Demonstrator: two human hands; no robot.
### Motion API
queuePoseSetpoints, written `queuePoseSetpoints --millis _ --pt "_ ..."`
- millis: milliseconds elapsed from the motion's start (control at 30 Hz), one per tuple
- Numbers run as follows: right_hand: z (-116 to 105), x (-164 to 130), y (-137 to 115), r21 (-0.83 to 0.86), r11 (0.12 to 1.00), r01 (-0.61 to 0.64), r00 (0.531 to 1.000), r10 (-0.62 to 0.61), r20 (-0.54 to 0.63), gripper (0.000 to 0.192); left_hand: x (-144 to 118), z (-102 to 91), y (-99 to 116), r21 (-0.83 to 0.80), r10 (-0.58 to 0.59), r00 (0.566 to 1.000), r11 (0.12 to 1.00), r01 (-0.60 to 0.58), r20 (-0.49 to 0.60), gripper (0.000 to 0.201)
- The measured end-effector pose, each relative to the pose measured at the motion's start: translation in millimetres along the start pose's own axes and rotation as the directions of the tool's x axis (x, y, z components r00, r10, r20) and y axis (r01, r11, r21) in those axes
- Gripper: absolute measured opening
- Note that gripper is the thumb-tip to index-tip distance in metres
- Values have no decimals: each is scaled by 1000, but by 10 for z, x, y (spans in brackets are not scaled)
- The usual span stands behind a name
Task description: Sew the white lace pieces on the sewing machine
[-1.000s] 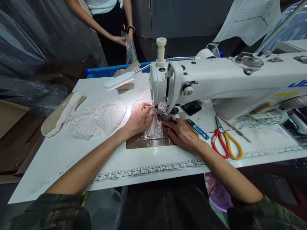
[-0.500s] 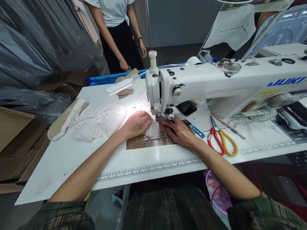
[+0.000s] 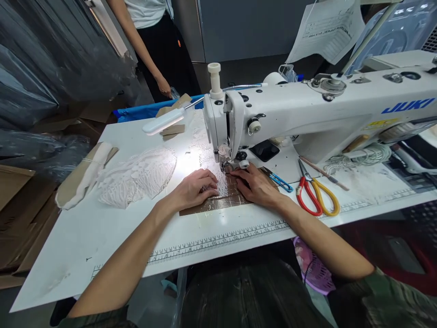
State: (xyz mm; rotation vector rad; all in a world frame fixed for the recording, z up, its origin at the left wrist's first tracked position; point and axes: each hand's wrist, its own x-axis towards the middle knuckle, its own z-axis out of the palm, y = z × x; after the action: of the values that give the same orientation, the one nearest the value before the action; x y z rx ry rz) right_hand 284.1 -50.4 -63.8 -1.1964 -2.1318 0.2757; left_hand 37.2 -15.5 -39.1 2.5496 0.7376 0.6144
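Note:
A strip of white lace (image 3: 221,186) lies under the needle end of a white sewing machine (image 3: 290,107), over a shiny brown plate (image 3: 205,208). My left hand (image 3: 196,187) is bent over the lace left of the presser foot (image 3: 226,167), with the lace gathered under its fingers and thumb. Close to the foot's right side, my right hand (image 3: 255,184) rests low on the brown plate. Its index finger reaches toward the foot, apart from the thumb. Whatever lies under its fingertips is too small to make out.
White lace pieces (image 3: 139,175) lie to the left, beside a rolled white strip (image 3: 88,173). Blue thread snips (image 3: 280,181), red-and-yellow scissors (image 3: 317,193) and a black phone (image 3: 264,150) are right. A lamp (image 3: 164,121) leans over the table. A person (image 3: 164,54) stands behind.
My left hand has drawn back slightly toward me, and its fingers are more bent over the lace. My right hand stays beside the foot. The view has shifted a little.

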Motion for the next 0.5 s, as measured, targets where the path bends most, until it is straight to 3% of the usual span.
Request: queuePoseSetpoints --millis 167,400,500 --pt "-37 6 -28 28 999 21 1000 -21 -9 26 0 38 31 47 6 999 999 -4 -43 20" --pt "-54 68 -165 158 986 52 985 -77 155 30 5 35 80 84 44 983 996 -30 -177 20" --pt "-6 118 -211 134 989 62 984 -83 158 15 15 53 80 139 118 970 986 -89 -211 16"
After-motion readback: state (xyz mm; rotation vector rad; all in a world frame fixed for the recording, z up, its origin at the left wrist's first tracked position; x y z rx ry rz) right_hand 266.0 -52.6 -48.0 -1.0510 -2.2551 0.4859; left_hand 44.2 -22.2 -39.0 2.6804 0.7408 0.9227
